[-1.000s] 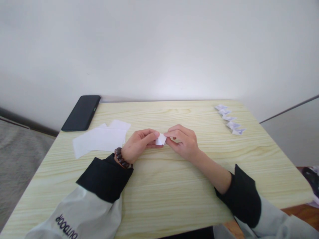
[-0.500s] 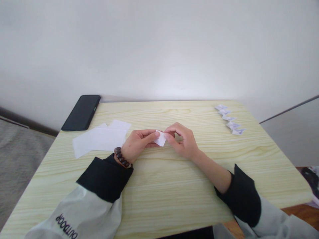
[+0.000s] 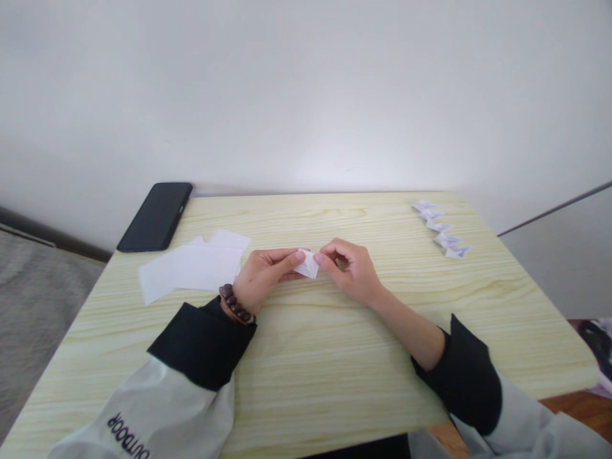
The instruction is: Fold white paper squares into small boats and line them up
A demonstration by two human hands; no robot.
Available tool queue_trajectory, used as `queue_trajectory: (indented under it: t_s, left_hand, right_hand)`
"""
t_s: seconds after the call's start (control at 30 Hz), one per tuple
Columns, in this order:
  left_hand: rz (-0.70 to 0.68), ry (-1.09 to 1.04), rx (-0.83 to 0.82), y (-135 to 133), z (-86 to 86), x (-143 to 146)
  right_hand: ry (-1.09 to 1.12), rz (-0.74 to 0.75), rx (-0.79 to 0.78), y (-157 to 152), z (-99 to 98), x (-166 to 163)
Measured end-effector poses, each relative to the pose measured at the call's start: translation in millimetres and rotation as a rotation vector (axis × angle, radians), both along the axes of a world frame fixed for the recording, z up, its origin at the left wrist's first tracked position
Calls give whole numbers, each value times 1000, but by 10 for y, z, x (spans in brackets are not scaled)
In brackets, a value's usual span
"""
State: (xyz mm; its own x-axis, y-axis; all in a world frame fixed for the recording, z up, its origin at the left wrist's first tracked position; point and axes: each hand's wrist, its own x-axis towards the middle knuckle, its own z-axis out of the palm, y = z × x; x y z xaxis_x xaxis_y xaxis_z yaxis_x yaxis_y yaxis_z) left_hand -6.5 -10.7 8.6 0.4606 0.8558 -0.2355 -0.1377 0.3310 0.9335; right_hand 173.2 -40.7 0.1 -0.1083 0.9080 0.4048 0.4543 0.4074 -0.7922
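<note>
A small folded white paper is held above the middle of the table. My left hand pinches its left part, thumb on top and fingers beneath. At its upper right corner, my right hand pinches the edge between thumb and forefinger. The details of the folds are too small to make out. Just left of my left hand lie loose white paper sheets, overlapping one another and flat on the table.
Several folded paper boats stand in a row on the right side of the wood-grain table. A black tablet or large phone lies at the back left corner. A white wall rises behind the table's far edge.
My right hand has shifted slightly right, and the paper's right corner has turned a little in the pinch. My left hand has stayed almost still.
</note>
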Motion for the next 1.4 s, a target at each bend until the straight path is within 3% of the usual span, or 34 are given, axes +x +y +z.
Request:
queue_trajectory:
  t_s: [0.23, 0.43, 0.7, 1.4]
  left_hand:
    - [-23, 36, 18, -5, 8, -1]
    - [75, 49, 6, -11, 27, 26]
    - [48, 2, 3, -1, -5, 0]
    - [36, 55, 61, 5, -10, -10]
  right_hand:
    - [-6, 85, -53, -7, -2, 26]
    - [-109, 49, 82, -14, 4, 16]
    - [-188, 68, 186, -17, -13, 24]
    - [-182, 87, 157, -13, -9, 25]
